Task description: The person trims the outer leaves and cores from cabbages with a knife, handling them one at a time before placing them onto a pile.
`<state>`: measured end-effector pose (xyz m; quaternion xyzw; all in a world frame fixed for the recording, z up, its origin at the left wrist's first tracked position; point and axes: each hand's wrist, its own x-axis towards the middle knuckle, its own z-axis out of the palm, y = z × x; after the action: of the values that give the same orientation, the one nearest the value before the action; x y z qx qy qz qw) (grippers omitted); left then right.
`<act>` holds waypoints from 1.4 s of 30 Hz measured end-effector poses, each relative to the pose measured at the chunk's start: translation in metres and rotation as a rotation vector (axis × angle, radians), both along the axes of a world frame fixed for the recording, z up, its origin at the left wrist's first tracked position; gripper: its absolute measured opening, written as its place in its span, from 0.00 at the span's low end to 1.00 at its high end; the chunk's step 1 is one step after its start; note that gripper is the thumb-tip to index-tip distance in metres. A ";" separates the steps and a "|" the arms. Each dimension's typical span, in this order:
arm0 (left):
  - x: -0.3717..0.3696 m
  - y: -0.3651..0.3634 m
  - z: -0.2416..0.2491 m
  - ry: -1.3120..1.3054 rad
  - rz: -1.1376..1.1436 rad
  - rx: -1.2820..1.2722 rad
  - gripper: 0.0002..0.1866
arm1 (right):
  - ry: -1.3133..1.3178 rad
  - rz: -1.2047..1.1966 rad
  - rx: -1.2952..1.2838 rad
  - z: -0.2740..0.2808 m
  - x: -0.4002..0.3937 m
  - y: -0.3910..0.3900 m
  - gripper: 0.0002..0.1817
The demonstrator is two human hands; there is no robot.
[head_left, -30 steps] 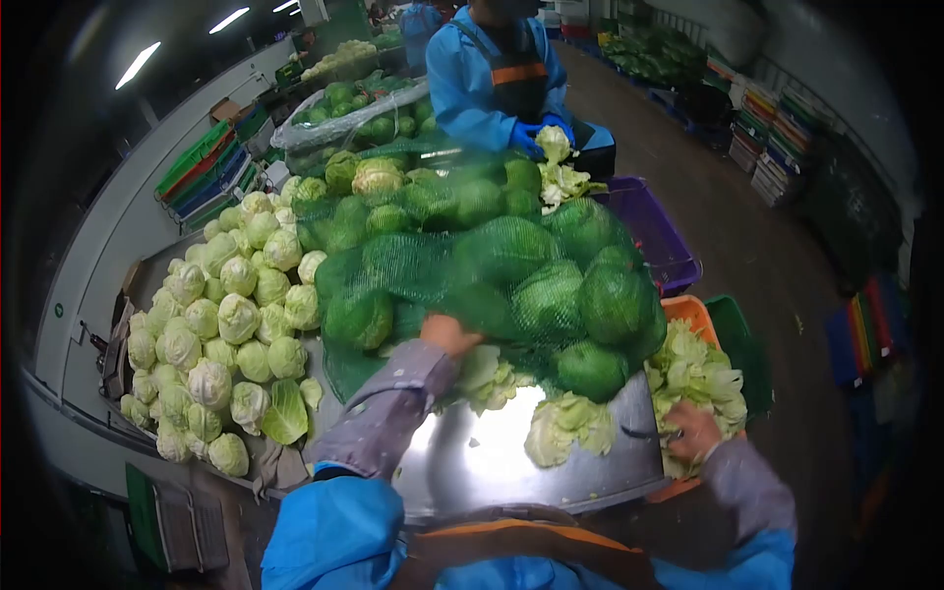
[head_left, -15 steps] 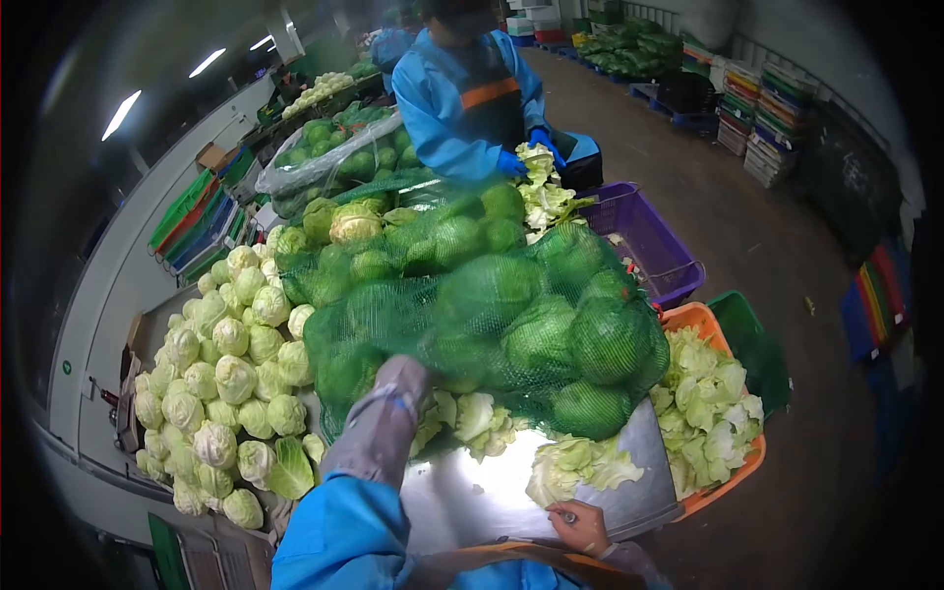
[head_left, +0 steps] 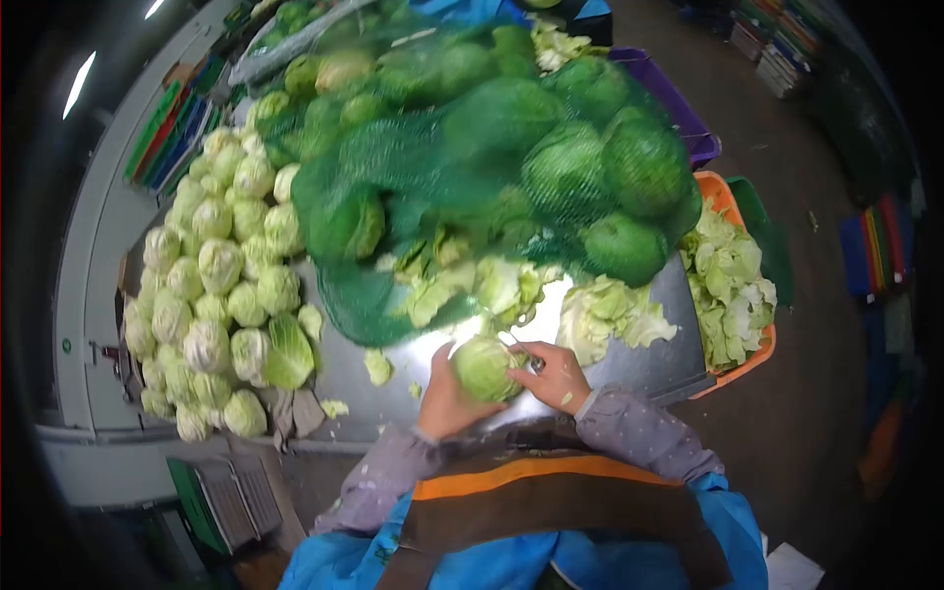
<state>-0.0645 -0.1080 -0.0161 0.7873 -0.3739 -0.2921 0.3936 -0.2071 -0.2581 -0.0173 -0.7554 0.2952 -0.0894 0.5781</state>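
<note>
Held cabbage (head_left: 482, 370): a pale, round head, held at the near edge of the bench (head_left: 356, 411).
Left grip: closed around the left and near side of the head by the left hand (head_left: 447, 399).
Right grip: a small metal tool (head_left: 535, 364), its form mostly hidden, is gripped by the right hand (head_left: 559, 380); the fingers are set against the head's right side.
Chief hazard: the left fingers could be nicked if the tool slips on the smooth leaves, since the head is steadied by hand alone.
Second hazard: the head could be dropped over the near edge if the left grip is loosened.
Loose leaves (head_left: 602, 317): spread on the bench just beyond the right hand; footing for the head could be made slick by them.
Pale pile (head_left: 208, 344): stacked at the left; heads could be sent rolling if it is bumped.
Green net (head_left: 366, 307): draped beyond the hands around darker cabbages (head_left: 625, 248); a sleeve could be snagged in its mesh.
Orange crate (head_left: 765, 352): filled with leaves, beside the bench's right edge.
Purple crate (head_left: 680, 110): seen farther off.
</note>
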 end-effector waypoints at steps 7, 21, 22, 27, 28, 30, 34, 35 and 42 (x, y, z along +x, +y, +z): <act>-0.033 -0.003 0.016 -0.228 0.018 0.044 0.52 | 0.124 0.166 -0.368 0.005 -0.054 0.004 0.13; -0.032 -0.016 0.013 -0.267 0.154 0.211 0.53 | 0.589 0.403 -0.294 -0.006 0.000 -0.011 0.12; -0.031 -0.017 0.012 -0.269 0.160 0.199 0.53 | 0.624 0.377 -0.322 -0.008 0.010 -0.012 0.13; -0.027 -0.006 0.015 -0.196 0.086 0.145 0.56 | 0.737 0.388 -0.313 -0.015 -0.016 -0.017 0.15; -0.028 -0.003 0.015 -0.206 0.088 0.140 0.56 | 0.548 0.359 -0.426 -0.058 -0.036 -0.017 0.18; -0.030 0.009 0.009 -0.211 0.072 0.093 0.56 | 0.460 0.245 0.006 -0.032 -0.022 -0.015 0.21; -0.030 0.019 -0.002 -0.239 -0.021 -0.107 0.57 | 0.228 0.004 0.631 -0.009 -0.003 -0.002 0.37; -0.029 0.017 0.000 -0.246 -0.020 -0.110 0.57 | 0.285 0.060 0.307 -0.003 0.000 -0.002 0.38; -0.024 -0.031 0.024 -0.019 -0.029 0.049 0.59 | -0.076 0.094 -0.090 0.001 0.013 -0.029 0.31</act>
<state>-0.0886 -0.1393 0.0077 0.7939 -0.3816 -0.2993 0.3667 -0.1936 -0.2868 -0.0168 -0.7897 0.2329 -0.1041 0.5579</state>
